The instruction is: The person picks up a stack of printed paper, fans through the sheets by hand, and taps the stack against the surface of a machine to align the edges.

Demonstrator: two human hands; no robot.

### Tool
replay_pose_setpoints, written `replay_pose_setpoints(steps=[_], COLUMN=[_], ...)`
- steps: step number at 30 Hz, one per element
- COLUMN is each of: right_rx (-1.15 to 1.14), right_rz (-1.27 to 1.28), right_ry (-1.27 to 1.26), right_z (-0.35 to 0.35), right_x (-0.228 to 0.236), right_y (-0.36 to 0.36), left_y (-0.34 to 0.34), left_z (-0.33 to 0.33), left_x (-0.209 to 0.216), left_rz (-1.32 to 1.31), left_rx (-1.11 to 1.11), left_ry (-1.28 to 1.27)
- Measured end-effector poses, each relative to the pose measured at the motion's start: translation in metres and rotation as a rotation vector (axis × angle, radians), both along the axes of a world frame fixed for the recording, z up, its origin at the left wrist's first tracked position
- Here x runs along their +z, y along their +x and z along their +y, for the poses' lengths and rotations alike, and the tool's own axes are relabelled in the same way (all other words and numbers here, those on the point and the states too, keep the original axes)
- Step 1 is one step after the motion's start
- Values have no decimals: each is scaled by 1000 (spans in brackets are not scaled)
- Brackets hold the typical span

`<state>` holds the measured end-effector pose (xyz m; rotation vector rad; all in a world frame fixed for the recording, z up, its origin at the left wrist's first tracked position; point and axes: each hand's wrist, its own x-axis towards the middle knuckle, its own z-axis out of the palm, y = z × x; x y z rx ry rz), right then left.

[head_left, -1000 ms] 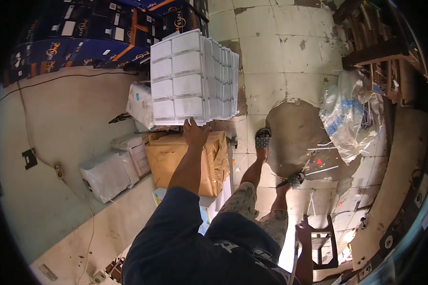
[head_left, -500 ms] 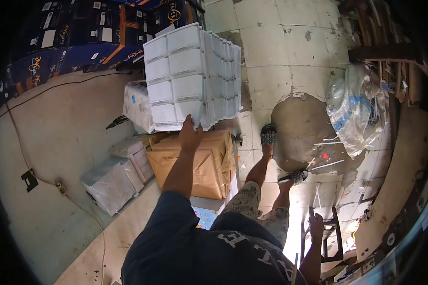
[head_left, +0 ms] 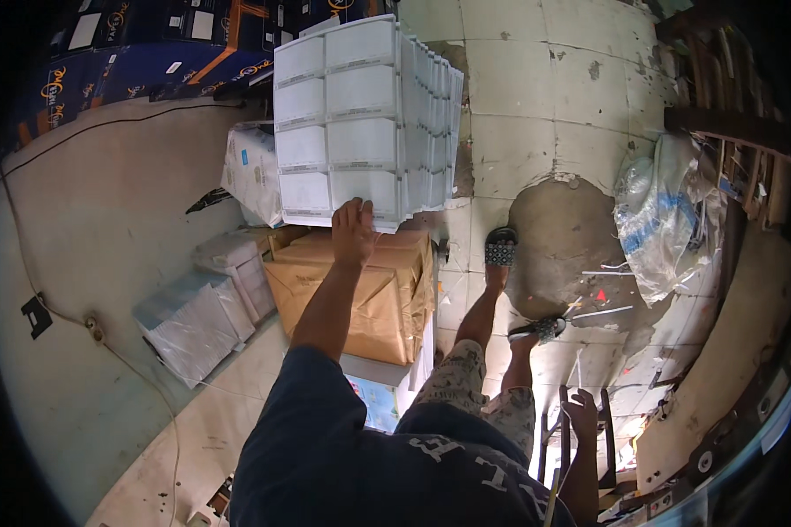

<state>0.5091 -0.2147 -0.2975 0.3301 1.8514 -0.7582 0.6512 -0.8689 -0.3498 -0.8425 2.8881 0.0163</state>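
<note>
A tall stack of white printed sheets [head_left: 360, 97], each marked off in a grid of blank panels, stands at upper centre; its right side is uneven. My left hand [head_left: 353, 233] reaches over the near edge of the stack, fingers lying on the top sheet's lower panel. It grips no separate object that I can see. Below that forearm sits a brown paper-wrapped bundle [head_left: 351, 307]. My right hand [head_left: 582, 415] hangs low at the right with fingers apart and nothing in them. Behind it shows a dark frame like a stool [head_left: 606, 430].
Dark blue cartons [head_left: 141, 66] line the far left. White wrapped packs [head_left: 193, 334] lie left of the brown bundle. A crumpled clear plastic bag [head_left: 664, 211] and paper strips are on the worn tile floor [head_left: 501, 132]. A cable [head_left: 26, 228] runs along the pale left surface.
The view has shifted slightly. Near my left hand, the top sheet's corner looked raised earlier and now lies flatter under the fingers. My right hand's fingers are now more spread.
</note>
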Motion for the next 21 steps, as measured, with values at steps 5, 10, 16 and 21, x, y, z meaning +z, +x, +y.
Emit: replay_pose_setpoints(steps=[5, 10, 16, 21], right_rx=[30, -24, -52, -51], right_rz=[6, -36, -61, -65], right_ry=[137, 132, 48, 55], right_z=[16, 17, 1, 14], right_x=[6, 2, 4, -1], right_y=[-14, -15, -13, -12], left_y=[7, 8, -12, -6], left_z=[-11, -20, -34, -37], left_x=[4, 20, 45, 45], left_rz=[-2, 13, -130, -97], left_rx=[-48, -5, 61, 34], left_ry=[117, 258, 403, 403])
